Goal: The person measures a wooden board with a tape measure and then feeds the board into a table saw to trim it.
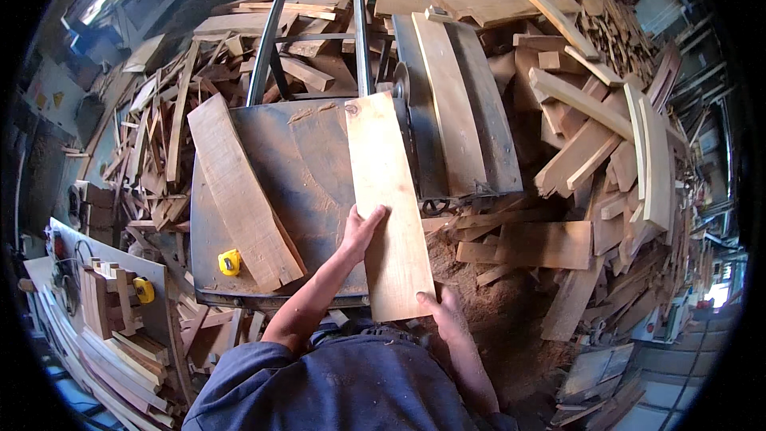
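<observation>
Left hand point(361, 231) flat on board point(387, 191), right hand point(444, 313) seemingly gripping its near corner

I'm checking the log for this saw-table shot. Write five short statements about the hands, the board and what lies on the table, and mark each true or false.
1. The left hand lies flat on the light plank. True.
2. The right hand is at the plank's near end. True.
3. The yellow tape measure sits on top of the light plank. False: it lies on the dark table top, left of the plank.
4. A second, darker board lies on the table's left side. True.
5. Both hands hold the darker board. False: neither touches it.
</observation>
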